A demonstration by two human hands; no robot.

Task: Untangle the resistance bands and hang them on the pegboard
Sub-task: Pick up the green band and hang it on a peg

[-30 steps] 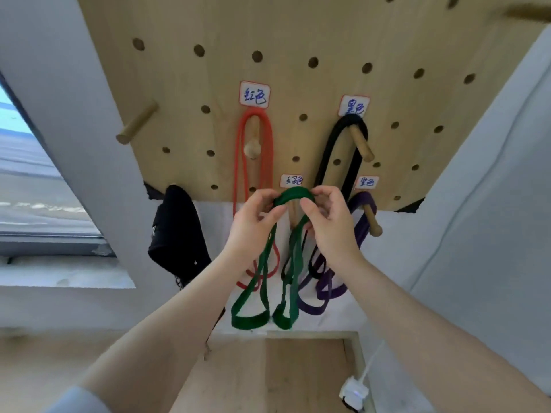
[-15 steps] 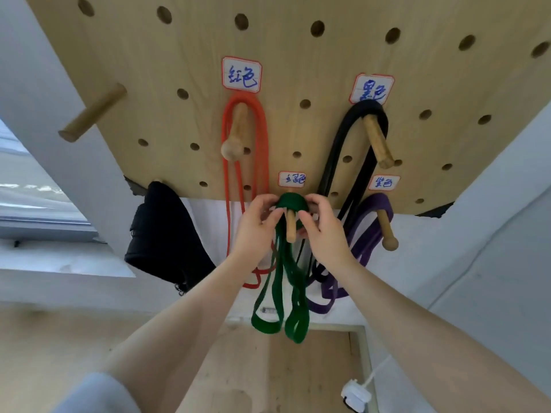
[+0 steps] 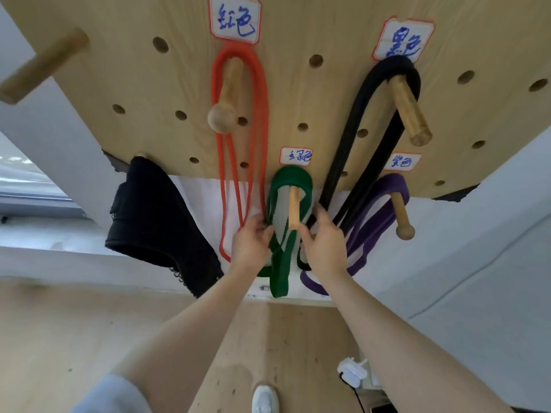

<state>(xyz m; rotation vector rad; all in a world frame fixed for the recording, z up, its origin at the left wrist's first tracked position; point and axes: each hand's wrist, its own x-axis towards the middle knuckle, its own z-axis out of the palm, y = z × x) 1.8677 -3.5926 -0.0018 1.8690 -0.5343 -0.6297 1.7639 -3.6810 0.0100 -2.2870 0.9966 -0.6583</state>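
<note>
The wooden pegboard [image 3: 328,31] fills the top of the view. A green band [image 3: 290,178] hangs looped over a short wooden peg [image 3: 293,208] at the board's lower edge. My left hand [image 3: 250,245] pinches the green band's left strands below the peg. My right hand [image 3: 323,245] touches the strands on the right side; whether it grips them is unclear. A red band [image 3: 259,114] hangs from a knobbed peg on the left. A black band [image 3: 357,114] and a purple band [image 3: 375,222] hang on pegs to the right.
A black bag [image 3: 155,219] hangs at the board's lower left. A bare peg [image 3: 41,67] sticks out at the upper left. Below lie a wooden floor, a white power plug [image 3: 351,372] by the wall, and a white shoe [image 3: 264,399].
The green band's top loop now rests over the peg. Both hands have slid down from the top of the loop to the strands below the peg. The camera has moved closer to the board.
</note>
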